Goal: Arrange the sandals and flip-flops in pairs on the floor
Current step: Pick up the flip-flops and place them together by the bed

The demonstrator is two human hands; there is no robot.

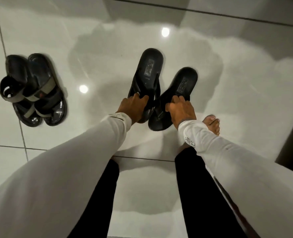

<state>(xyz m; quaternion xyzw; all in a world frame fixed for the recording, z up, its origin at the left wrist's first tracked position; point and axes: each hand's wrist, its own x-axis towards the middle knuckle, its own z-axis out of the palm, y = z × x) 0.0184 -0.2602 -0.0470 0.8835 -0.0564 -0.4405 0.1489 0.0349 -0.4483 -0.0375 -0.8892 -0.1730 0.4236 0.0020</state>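
Your left hand (135, 104) is closed over the strap end of the left black flip-flop (146, 74), fingers curled across the top and thumb side hidden beneath. Your right hand (181, 109) grips the right black flip-flop (178, 93) the same way, fingers spread over its straps near the toe end. Both flip-flops point their heels toward 12 o'clock, tilted slightly toward 1 o'clock, and they lie side by side with their inner edges overlapping or touching near your hands; you cannot tell whether they rest flat on the floor (245, 83) or are lifted a little.

Out at 9 o'clock from your left hand, well apart, a pair of dark sandals (35, 90) with grey-green straps sits together on the glossy white tiles, the two touching along their length, heels toward 12 o'clock.

At 4 o'clock from your right hand, just beside your white sleeve (211, 145), your bare foot (212, 124) shows on the tile. Your black trouser legs (194, 186) fill the view toward 6 o'clock.
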